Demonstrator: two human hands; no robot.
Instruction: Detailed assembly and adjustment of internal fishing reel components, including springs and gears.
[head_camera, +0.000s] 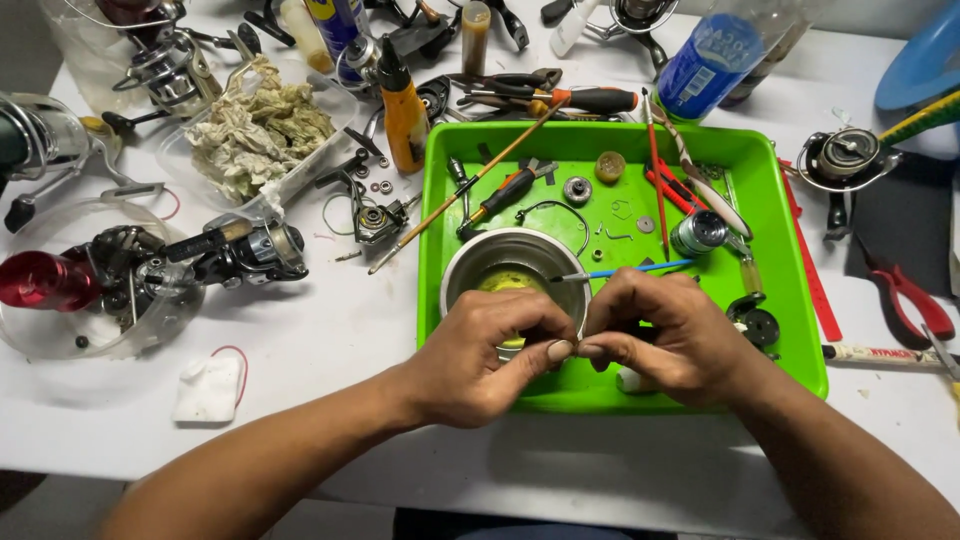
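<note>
Your left hand (490, 350) and right hand (665, 335) meet fingertip to fingertip at the lower middle of the frame, both pinched nearly closed right over the front edge of the green tray (800, 330). Whatever tiny part you've got between them is hidden by your fingers, so I can't tell what it is. The right hand also looks to be gripping the thin blue-handled brush (625, 269), which pokes out toward the steel bowl (470, 262) just behind your knuckles. Biggest risk, I'd say: that part pops out of the pinch and drops into the yellowish liquid in the bowl, or bounces off the tray onto the white bench (330, 350), where it would vanish among the clutter. A knuckle bump could also slosh the bowl. The tray holds loose washers, springs, a screwdriver (505, 193) and a small spool (697, 232). Around it the bench is crowded: a red-spooled fishing reel (120, 270) at left, a tub of dirty rags (262, 125) upper left, an orange oil bottle (404, 115), red pliers (910, 290) at right. Nothing of the room shows beyond the bench.
</note>
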